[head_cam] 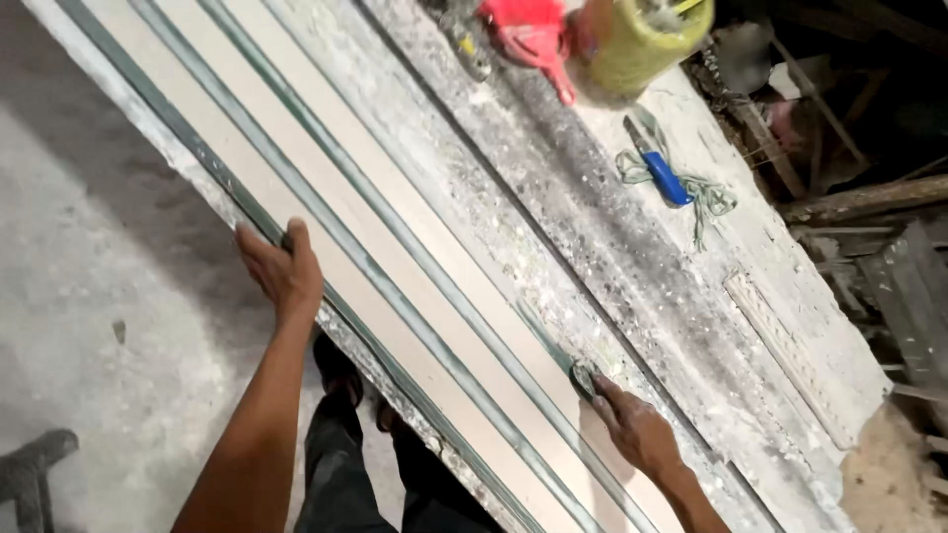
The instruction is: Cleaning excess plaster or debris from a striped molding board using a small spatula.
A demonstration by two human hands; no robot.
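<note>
At about 7 o'clock the left hand [284,268] curls over the near edge of a long mould [395,266], fingers wrapped round its dark rim. At about 5 o'clock the right hand [632,426] is closed on a small dark tool [581,377] pressed into the far groove. The mould runs from 11 o'clock down to 5 o'clock along the bench [632,247], and its pale strips look evenly filled and smooth along the whole length in view. By my reading the filling is largely done, and what remains is the edge cleaning near the tool; how much is left there I cannot tell.

Farther off, toward 2 o'clock, a blue-handled knife [660,168] lies on a tangle of green string [711,192]. At 12 o'clock stand a red scoop [533,39] and a yellow bucket [637,39]. All lie well apart from the mould, nothing blocking the groove.
</note>
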